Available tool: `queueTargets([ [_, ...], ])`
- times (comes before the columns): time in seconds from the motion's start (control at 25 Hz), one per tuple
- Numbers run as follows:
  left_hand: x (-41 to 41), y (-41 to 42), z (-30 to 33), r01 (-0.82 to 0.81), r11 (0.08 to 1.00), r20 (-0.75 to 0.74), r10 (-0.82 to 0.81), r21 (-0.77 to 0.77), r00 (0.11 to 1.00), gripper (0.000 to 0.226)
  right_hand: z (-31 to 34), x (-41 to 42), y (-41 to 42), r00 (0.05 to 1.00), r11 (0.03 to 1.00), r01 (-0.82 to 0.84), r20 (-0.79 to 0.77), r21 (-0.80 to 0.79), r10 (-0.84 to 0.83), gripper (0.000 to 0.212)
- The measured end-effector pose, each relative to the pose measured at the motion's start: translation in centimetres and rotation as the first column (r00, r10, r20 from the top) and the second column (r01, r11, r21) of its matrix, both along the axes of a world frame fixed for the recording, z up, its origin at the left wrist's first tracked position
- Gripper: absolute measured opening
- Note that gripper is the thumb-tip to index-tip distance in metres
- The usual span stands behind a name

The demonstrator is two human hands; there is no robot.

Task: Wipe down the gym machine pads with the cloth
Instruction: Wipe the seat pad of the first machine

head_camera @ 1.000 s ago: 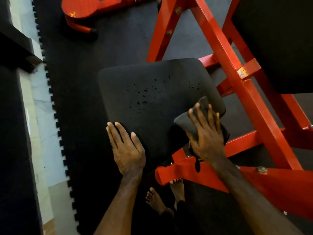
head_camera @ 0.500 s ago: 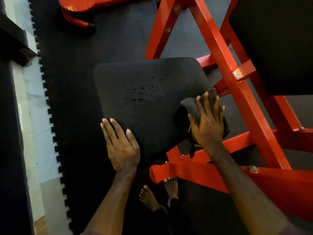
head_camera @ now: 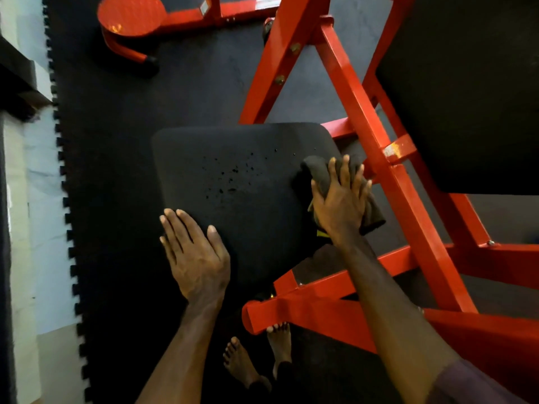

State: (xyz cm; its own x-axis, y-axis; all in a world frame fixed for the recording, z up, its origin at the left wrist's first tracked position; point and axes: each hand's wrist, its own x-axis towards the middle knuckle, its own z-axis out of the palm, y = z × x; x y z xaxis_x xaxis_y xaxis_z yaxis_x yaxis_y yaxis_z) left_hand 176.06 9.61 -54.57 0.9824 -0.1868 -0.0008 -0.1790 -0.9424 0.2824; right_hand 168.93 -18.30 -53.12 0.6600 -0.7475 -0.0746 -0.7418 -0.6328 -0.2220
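Note:
A black seat pad (head_camera: 233,158) with dark specks near its middle sits on the red machine frame (head_camera: 376,147). My right hand (head_camera: 339,199) lies flat with straight fingers on a dark cloth (head_camera: 316,167), pressing it onto the pad's right edge. The cloth bunches out from under the palm toward the frame. My left hand (head_camera: 194,255) rests flat on the pad's near left corner, fingers straight. A second large black pad (head_camera: 466,88) fills the upper right.
Red frame bars (head_camera: 326,313) cross low in front of me, above my bare feet (head_camera: 262,357). Another red machine part with a round plate (head_camera: 131,16) lies on the black rubber floor mat (head_camera: 110,135). The mat's toothed edge meets pale flooring (head_camera: 43,199) at left.
My right hand has slid the cloth away from me along the pad's right edge, from the near corner toward the far one. My left hand has stayed flat on the pad.

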Motion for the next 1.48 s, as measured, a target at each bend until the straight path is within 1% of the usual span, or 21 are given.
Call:
queueTargets([
  [0.04,0.0,0.0,-0.1,-0.003,1.0,-0.003,0.003,-0.005,1.0,0.071,0.2,1.8,-0.2,0.999,1.0,0.018,-0.028,-0.003,-0.018,0.076],
  [0.08,0.0,0.1,-0.1,-0.01,1.0,-0.004,0.01,-0.005,1.0,0.071,0.2,2.8,0.0,0.998,0.999,-0.041,-0.042,-0.017,0.04,0.076],
  [0.2,0.0,0.1,0.0,-0.011,1.0,-0.002,0.01,-0.02,1.0,0.07,-0.2,-0.8,1.0,0.906,0.905,-0.423,0.0,-0.035,0.423,0.078],
  [0.24,0.1,0.1,0.2,-0.013,1.0,-0.003,0.013,-0.028,1.0,0.069,-0.2,-3.0,0.9,0.88,0.88,-0.474,0.006,-0.031,0.474,0.077],
  [0.32,0.0,0.2,0.2,-0.003,1.0,-0.003,0.003,-0.026,1.0,0.069,-0.4,-4.5,-0.7,0.929,0.929,-0.37,0.015,-0.019,0.37,0.077],
  [0.44,0.1,0.3,-0.1,-0.014,1.0,-0.005,0.014,-0.008,1.0,0.07,0.0,2.4,-3.1,0.999,0.998,-0.041,0.014,0.05,0.04,0.077],
  [0.48,0.1,0.2,-0.1,-0.018,1.0,-0.004,0.018,-0.008,1.0,0.07,0.2,4.7,-3.3,1.0,0.999,-0.019,-0.015,0.044,0.019,0.077],
  [0.56,0.2,0.1,-0.1,-0.017,1.0,0.001,0.017,-0.01,1.0,0.07,0.3,6.6,-2.2,0.984,0.984,-0.177,-0.039,-0.004,0.176,0.077],
  [0.64,0.1,0.2,-0.1,-0.013,1.0,0.001,0.013,-0.009,1.0,0.071,0.4,3.6,-0.4,0.92,0.92,-0.392,-0.007,0.0,0.392,0.078],
  [0.68,0.1,0.2,0.0,-0.009,1.0,0.002,0.009,-0.007,1.0,0.071,0.4,1.2,0.1,0.898,0.898,-0.44,0.004,0.007,0.44,0.077],
  [0.72,0.2,0.3,0.0,-0.005,1.0,0.0,0.005,-0.008,1.0,0.07,0.5,-0.8,0.2,0.902,0.902,-0.431,0.01,0.014,0.431,0.077],
  [0.8,0.2,0.3,0.1,-0.006,1.0,-0.013,0.006,-0.013,1.0,0.07,0.5,-0.5,-1.3,0.955,0.955,-0.296,-0.004,0.007,0.296,0.075],
  [0.88,0.1,0.2,0.0,-0.01,1.0,-0.013,0.01,-0.01,1.0,0.07,0.4,4.6,-2.8,0.997,0.997,-0.081,-0.012,0.005,0.081,0.075],
  [0.92,0.1,0.2,-0.1,-0.009,1.0,-0.008,0.009,-0.006,1.0,0.07,0.6,7.5,-3.1,0.999,1.0,-0.029,-0.027,0.011,0.029,0.075],
  [0.96,0.2,0.1,-0.2,-0.009,1.0,-0.002,0.009,-0.005,1.0,0.07,0.6,9.8,-3.0,0.997,0.999,-0.054,-0.047,0.001,0.053,0.076],
  [1.08,0.2,0.2,-0.2,-0.012,1.0,-0.004,0.012,-0.014,1.0,0.07,0.7,9.2,-1.3,0.909,0.909,-0.416,-0.024,-0.005,0.416,0.077],
  [1.16,0.1,0.3,0.0,-0.012,1.0,0.0,0.012,-0.014,1.0,0.07,0.6,4.4,-1.2,0.834,0.834,-0.552,-0.01,-0.015,0.551,0.075],
  [1.24,0.1,0.3,0.0,-0.018,1.0,-0.01,0.018,-0.02,1.0,0.07,0.4,2.7,-2.9,0.892,0.892,-0.451,-0.014,-0.01,0.451,0.074],
  [1.36,0.1,0.1,-0.2,-0.018,1.0,-0.008,0.018,-0.023,1.0,0.07,0.6,9.5,-4.8,0.992,0.992,-0.123,-0.003,0.031,0.123,0.071],
  [1.4,0.1,0.1,-0.2,-0.021,0.999,-0.005,0.021,-0.025,1.0,0.07,0.9,12.0,-4.8,0.996,0.994,-0.091,-0.02,0.054,0.092,0.071],
  [1.48,0.2,0.1,-0.1,-0.021,0.999,0.0,0.021,-0.029,1.0,0.07,1.0,14.0,-4.0,0.978,0.979,-0.203,-0.042,0.029,0.204,0.072],
])
